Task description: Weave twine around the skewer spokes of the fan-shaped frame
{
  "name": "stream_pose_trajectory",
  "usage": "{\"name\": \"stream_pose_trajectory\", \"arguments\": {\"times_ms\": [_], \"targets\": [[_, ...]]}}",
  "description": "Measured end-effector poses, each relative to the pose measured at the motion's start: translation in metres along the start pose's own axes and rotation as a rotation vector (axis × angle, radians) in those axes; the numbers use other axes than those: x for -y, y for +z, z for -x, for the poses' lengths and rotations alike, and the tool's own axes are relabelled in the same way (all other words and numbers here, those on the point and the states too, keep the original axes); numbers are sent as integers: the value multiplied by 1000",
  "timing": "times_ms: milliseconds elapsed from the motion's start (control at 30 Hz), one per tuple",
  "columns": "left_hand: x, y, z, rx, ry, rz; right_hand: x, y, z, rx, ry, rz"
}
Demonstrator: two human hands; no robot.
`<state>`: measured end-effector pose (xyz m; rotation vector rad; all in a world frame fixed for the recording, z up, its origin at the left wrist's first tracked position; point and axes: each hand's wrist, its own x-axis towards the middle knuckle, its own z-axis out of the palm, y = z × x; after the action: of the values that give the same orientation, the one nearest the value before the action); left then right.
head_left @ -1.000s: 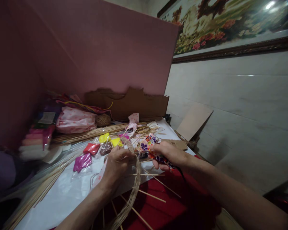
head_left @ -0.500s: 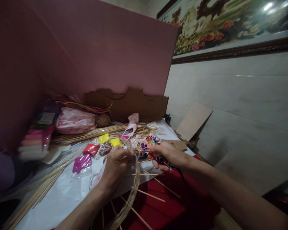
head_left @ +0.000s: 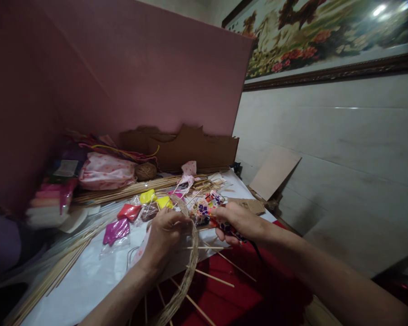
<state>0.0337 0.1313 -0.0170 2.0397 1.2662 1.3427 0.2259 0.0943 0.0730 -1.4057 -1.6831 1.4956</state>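
My left hand is closed on the rim of a twine-wrapped hoop that curves down toward me, with thin wooden sticks poking out of it. To its right, my right hand grips a tool wrapped in flower-patterned covering, with a dark cord trailing below the wrist. Both hands meet over the edge of a white sheet on the table. What the tool's tip touches is hidden between the hands.
Small bags of coloured clay, red, purple and yellow, lie beyond the hands. A bundle of sticks, a twine ball, a pink bag and torn cardboard stand at the back. Red cloth lies below.
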Motion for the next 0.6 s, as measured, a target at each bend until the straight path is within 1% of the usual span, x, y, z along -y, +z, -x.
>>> {"name": "stream_pose_trajectory", "arguments": {"times_ms": [233,433,600], "targets": [[1,-1,0,29,-3,-5,-3,0,-1,15,-27,-17],[1,0,0,21,8,-17,-1,1,0,4,-29,33],[1,-1,0,18,13,-24,-2,1,1,-6,-15,11]]}}
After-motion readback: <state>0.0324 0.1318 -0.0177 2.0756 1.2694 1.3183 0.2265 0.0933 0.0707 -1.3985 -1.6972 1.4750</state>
